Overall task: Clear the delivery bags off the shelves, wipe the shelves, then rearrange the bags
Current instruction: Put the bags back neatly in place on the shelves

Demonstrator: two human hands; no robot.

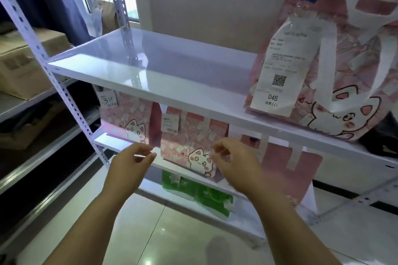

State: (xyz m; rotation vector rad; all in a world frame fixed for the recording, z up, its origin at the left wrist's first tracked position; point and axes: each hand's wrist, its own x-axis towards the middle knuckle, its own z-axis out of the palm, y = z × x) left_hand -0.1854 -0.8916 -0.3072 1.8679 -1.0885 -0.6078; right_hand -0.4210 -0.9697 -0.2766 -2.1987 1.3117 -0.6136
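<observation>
Head view: the left hand (131, 163) and right hand (233, 162) hover empty, fingers loosely curled, just before the pink cat bag (189, 146) on the middle shelf (109, 141). Dragged by its sides, the bag could tip and spill.

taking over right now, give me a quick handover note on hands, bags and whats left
Hands: left hand and right hand both hold nothing, fingers loosely curled, in front of the middle shelf.
Top shelf: bare except the pink bag tagged 046 at its right end.
Middle shelf: left bag, centre bag, right bag. Green pack on the shelf below.
Done: top shelf mostly cleared.
Left: clear the remaining bags, wipe (no cloth in view), rearrange.
</observation>
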